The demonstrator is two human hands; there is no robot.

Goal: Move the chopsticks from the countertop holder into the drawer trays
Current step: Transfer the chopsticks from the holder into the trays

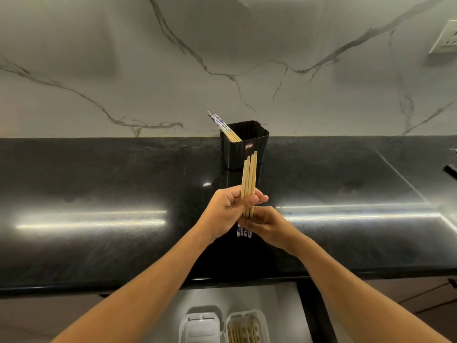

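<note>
Chopsticks (249,177) in a small bundle stand nearly upright in both hands above the black countertop (99,184). Their plain wooden tips point up, and their blue-and-white patterned ends poke out below the hands. The left hand (228,209) grips the bundle at its middle, fingers curled round it and thumb pressed across the front. The right hand (268,225) sits just beneath, its fingers closed round the lower part of the same bundle. Behind the bundle, near the marble wall (123,70), stands the black holder (249,149), with a few other sticks (223,126) leaning out of its left corner. Below the counter edge the drawer (279,313) is open. It shows a white tray (201,328) and, just beside it on the right, a second tray (265,325) with wooden sticks lying in it. A wall socket (445,37) is at the upper right.
</note>
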